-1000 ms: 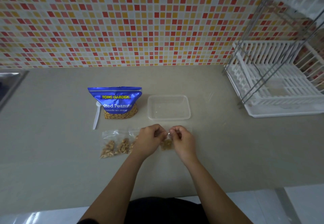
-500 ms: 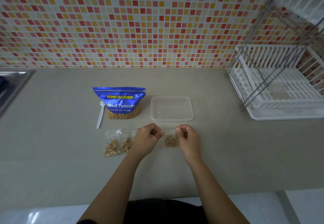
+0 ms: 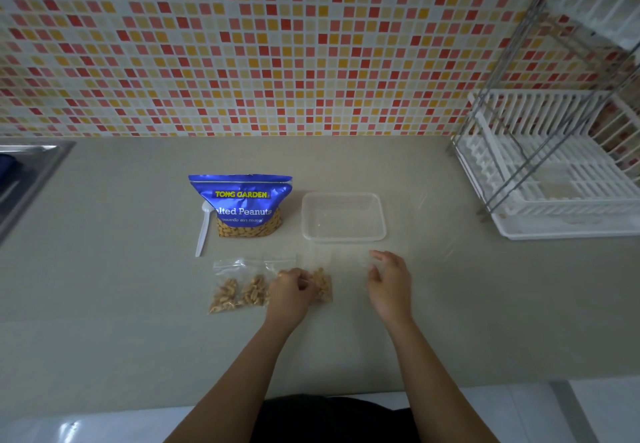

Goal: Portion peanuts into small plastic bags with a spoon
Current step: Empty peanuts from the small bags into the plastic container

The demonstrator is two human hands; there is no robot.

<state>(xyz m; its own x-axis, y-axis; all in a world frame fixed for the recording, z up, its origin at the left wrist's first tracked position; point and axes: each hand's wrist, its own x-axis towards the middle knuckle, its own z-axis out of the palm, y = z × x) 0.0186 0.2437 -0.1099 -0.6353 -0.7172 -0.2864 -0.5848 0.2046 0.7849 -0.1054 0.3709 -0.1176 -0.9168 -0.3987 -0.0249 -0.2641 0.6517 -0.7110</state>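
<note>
A blue peanut pouch (image 3: 242, 205) stands on the counter with a white plastic spoon (image 3: 203, 228) lying at its left. In front of it lie small clear bags with peanuts (image 3: 239, 288). My left hand (image 3: 292, 292) pinches another small filled bag (image 3: 322, 285) just right of them. My right hand (image 3: 389, 281) hovers apart to the right, fingers relaxed and holding nothing. More clear empty bags (image 3: 349, 257) seem to lie between my hands and the tub, hard to make out.
An empty clear plastic tub (image 3: 343, 216) sits right of the pouch. A white dish rack (image 3: 561, 179) with a metal frame fills the right side. A steel sink edge (image 3: 31, 169) is at the far left. The tiled wall (image 3: 277, 44) bounds the back.
My right hand has let go of the small bag and moved right, fingers opening. My left hand has carried the bag left toward the other filled bags.
</note>
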